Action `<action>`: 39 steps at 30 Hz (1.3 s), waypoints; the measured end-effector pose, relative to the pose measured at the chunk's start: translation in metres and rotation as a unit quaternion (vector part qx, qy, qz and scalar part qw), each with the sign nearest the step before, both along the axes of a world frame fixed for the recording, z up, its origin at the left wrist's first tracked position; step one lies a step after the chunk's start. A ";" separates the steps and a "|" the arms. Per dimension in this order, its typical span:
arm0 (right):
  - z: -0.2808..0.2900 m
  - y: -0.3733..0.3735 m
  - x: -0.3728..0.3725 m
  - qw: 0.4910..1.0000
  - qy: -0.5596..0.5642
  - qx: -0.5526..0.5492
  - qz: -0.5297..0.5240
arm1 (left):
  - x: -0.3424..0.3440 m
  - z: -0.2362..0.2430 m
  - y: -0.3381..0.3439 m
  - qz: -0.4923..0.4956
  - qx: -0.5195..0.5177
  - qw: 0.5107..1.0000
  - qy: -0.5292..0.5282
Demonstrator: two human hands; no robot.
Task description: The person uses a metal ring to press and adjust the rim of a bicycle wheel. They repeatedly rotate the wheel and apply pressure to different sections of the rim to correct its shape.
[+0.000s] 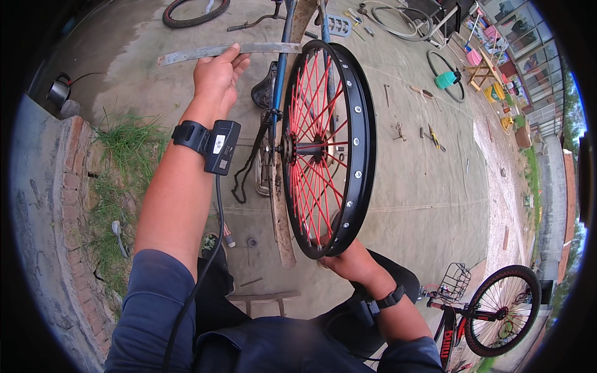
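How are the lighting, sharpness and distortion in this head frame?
Head view: soft, even daylight, no hard shadows or glare; wheel and left hand sharp; strong fisheye bending at the rim, black corners; the far bicycle is squeezed at the edge.

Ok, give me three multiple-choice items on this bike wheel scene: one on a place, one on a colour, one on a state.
1. Where is the right hand?
A. on the saddle
B. at the bottom of the wheel rim
C. on the ground

2. What colour are the wheel's spokes?
A. red
B. silver
C. yellow

3. What is the left hand doing?
A. hanging empty
B. resting on the grass
C. gripping a long flat metal strip

Answers: 1 B, the hand meets the black rim's lowest part. 2 A, red spokes run from hub to rim. 3 C, the fingers close around the strip, held level.
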State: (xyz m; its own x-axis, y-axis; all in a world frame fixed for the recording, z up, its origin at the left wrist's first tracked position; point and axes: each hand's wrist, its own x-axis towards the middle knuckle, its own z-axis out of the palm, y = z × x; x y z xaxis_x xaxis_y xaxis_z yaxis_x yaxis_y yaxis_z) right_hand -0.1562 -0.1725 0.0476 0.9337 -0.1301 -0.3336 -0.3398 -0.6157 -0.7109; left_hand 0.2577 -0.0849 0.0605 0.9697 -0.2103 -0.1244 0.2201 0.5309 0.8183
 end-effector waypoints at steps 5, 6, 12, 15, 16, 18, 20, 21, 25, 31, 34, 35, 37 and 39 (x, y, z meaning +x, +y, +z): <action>-0.015 -0.002 -0.003 1.000 -0.008 -0.018 0.012 | -0.001 0.000 -0.001 0.000 0.002 1.000 0.000; -0.020 -0.002 -0.003 1.000 -0.005 -0.020 0.015 | 0.000 0.000 -0.001 0.000 0.001 1.000 0.001; -0.051 -0.001 -0.008 0.998 -0.046 -0.032 0.019 | 0.001 -0.002 -0.001 -0.008 -0.004 1.000 0.004; -0.055 -0.002 -0.008 0.999 -0.026 -0.024 0.020 | 0.005 -0.003 0.002 -0.025 -0.013 1.000 0.003; -0.055 -0.001 -0.008 0.999 -0.026 -0.023 0.020 | 0.005 -0.003 0.002 -0.026 -0.012 1.000 0.003; -0.055 -0.001 -0.008 0.999 -0.027 -0.021 0.020 | 0.004 -0.003 0.002 -0.017 -0.006 1.000 0.005; -0.054 -0.002 -0.008 0.999 -0.026 -0.021 0.021 | -0.001 -0.001 -0.001 0.004 0.003 1.000 0.010; -0.054 -0.002 -0.008 0.999 -0.026 -0.021 0.021 | -0.001 -0.001 -0.002 0.002 0.002 1.000 0.008; -0.050 -0.001 -0.007 1.000 -0.017 -0.017 0.017 | 0.000 -0.001 0.000 -0.004 0.002 1.000 0.002; -0.044 -0.001 -0.007 0.999 -0.015 -0.027 0.019 | 0.001 -0.001 0.000 -0.006 0.000 1.000 0.002; -0.031 -0.002 -0.005 1.000 -0.001 -0.017 0.019 | 0.001 -0.001 0.000 -0.004 0.001 1.000 0.003; -0.025 -0.004 -0.005 1.000 0.008 -0.013 0.019 | 0.001 -0.001 -0.001 -0.004 -0.001 1.000 0.005; -0.008 -0.007 -0.004 0.999 0.024 0.026 0.010 | 0.001 -0.001 -0.002 -0.002 -0.002 1.000 0.008; 0.002 -0.010 -0.007 0.997 0.023 0.077 -0.004 | 0.000 -0.002 -0.002 0.000 -0.002 1.000 0.010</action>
State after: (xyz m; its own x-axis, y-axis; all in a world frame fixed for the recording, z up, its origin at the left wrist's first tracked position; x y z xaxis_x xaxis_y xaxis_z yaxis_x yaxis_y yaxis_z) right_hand -0.1631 -0.1824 0.0495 0.9158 -0.0819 -0.3932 -0.3795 -0.4965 -0.7807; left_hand 0.2581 -0.0866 0.0586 0.9669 -0.2117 -0.1426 0.2366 0.5336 0.8119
